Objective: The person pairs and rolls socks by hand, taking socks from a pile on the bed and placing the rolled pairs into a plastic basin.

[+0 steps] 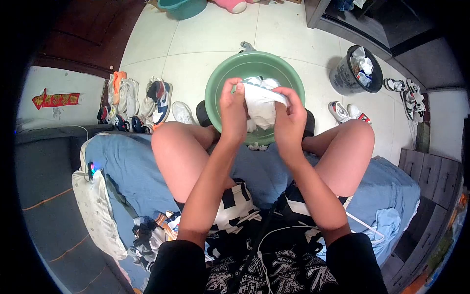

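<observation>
A white cloth [260,109] is stretched between my two hands above a green basin [215,78] on the floor. My left hand [233,111] grips its left edge, with thumb and fingers closed on it near the top. On the other side, my right hand [291,117] holds the cloth's right edge, its thumb partly covered by the fabric. More white fabric [269,83] lies inside the basin behind the held cloth. The basin's near part is partly hidden by the cloth and my hands.
Shoes [160,103] line the floor at the left, and white shoes [339,111] stand at the right. A dark bin [345,78] holds crumpled paper. Clothes [147,240] and a white hanger [364,225] lie on the blue bed [122,157]. A teal basin [183,9] is at the top.
</observation>
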Available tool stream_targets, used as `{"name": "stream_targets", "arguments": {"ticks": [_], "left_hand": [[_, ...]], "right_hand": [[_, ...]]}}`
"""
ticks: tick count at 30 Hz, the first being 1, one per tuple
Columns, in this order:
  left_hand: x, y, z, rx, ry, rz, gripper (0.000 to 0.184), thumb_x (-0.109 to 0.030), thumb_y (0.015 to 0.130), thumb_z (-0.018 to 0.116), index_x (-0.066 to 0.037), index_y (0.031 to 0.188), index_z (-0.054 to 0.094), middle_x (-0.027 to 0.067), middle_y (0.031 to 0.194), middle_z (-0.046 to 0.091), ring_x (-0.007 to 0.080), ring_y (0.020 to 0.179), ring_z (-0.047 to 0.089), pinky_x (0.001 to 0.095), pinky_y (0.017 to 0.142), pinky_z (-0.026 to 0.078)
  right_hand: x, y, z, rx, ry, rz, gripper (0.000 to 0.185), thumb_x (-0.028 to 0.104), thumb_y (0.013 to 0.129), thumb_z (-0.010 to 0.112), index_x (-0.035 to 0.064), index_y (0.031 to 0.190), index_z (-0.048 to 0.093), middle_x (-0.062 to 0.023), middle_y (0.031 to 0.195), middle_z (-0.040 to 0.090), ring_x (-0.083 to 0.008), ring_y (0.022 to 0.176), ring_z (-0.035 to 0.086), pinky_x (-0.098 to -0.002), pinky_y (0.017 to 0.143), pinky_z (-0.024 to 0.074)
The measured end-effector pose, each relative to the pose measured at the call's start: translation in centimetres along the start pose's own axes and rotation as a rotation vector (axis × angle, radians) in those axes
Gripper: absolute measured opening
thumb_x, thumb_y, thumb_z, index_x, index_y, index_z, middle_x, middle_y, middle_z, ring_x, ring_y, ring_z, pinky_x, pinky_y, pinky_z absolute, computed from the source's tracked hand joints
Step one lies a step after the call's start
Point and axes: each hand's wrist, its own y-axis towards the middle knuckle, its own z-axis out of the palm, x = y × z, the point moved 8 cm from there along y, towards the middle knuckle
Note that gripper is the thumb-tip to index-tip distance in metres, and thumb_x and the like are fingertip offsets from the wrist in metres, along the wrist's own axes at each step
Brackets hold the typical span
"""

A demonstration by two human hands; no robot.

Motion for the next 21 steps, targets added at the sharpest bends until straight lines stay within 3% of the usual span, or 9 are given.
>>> {"name": "stream_targets", "arguments": {"ticks": [4,6,8,12,17,19,21], "left_hand": [[-1.1,-0.4,1.5,0.094,-0.117,-0.029,0.014,-0.019,0.101,0.047,-0.009,0.109,0.051,0.0020,0.093,0.056,0.0104,0.086,0.056,0.0253,0.076,0.047],[-0.7,-0.6,1.9,0.126,-0.132,-0.103,0.012,-0.020,0.101,0.046,-0.009,0.104,0.051,0.0010,0.090,0.057,0.0075,0.079,0.055,0.0232,0.067,0.047],[-0.2,-0.3,1.3,0.098,-0.022,-0.038,0.012,-0.019,0.101,0.046,-0.009,0.104,0.052,0.0008,0.090,0.057,0.0075,0.080,0.055,0.0233,0.069,0.047],[0.0,-0.2,0.7,0.051,0.095,0.004,0.015,-0.020,0.101,0.047,-0.008,0.105,0.054,0.0011,0.095,0.056,0.0107,0.088,0.056,0.0261,0.077,0.047],[1.1,-0.3,-1.2,-0.060,0.067,-0.060,0.015,-0.020,0.101,0.046,-0.007,0.105,0.054,0.0021,0.093,0.058,0.0108,0.085,0.057,0.0256,0.075,0.048],[0.6,-0.8,-1.6,-0.119,0.048,-0.065,0.016,-0.020,0.101,0.046,-0.007,0.105,0.053,0.0025,0.093,0.059,0.0109,0.085,0.057,0.0254,0.074,0.048],[0.1,-1.0,-1.5,-0.098,0.009,-0.069,0.015,-0.020,0.101,0.046,-0.007,0.105,0.053,0.0034,0.094,0.060,0.0113,0.085,0.058,0.0256,0.075,0.048]], "right_hand": [[0.4,1.1,-0.6,0.008,-0.174,-0.254,0.021,-0.007,0.088,0.045,-0.0029,0.101,0.061,-0.0083,0.097,0.063,-0.0123,0.090,0.059,-0.0266,0.080,0.0470],[-0.2,0.7,-0.9,0.033,-0.118,-0.133,0.022,-0.007,0.088,0.044,-0.0027,0.102,0.060,-0.0082,0.098,0.062,-0.0122,0.091,0.058,-0.0266,0.080,0.0462],[-1.1,0.5,-0.4,0.067,-0.059,-0.007,0.023,-0.006,0.088,0.042,-0.0025,0.102,0.060,-0.0080,0.100,0.061,-0.0121,0.092,0.057,-0.0265,0.081,0.0454],[-0.8,0.5,-0.8,0.058,0.036,-0.028,0.024,-0.006,0.086,0.041,-0.0017,0.102,0.058,-0.0067,0.098,0.058,-0.0115,0.092,0.054,-0.0244,0.083,0.0424],[-0.7,1.2,-0.1,0.224,-0.011,-0.001,0.026,-0.009,0.083,0.042,-0.0009,0.103,0.058,-0.0065,0.099,0.057,-0.0126,0.094,0.053,-0.0249,0.084,0.0416],[0.8,1.2,1.1,0.356,-0.389,-0.295,0.020,-0.008,0.089,0.047,0.0006,0.104,0.059,-0.0032,0.098,0.060,-0.0096,0.091,0.054,-0.0250,0.085,0.0423],[0.3,1.7,1.1,0.300,-0.260,-0.231,0.017,-0.007,0.088,0.051,0.0002,0.102,0.059,-0.0031,0.095,0.060,-0.0091,0.087,0.054,-0.0242,0.083,0.0432]]}}
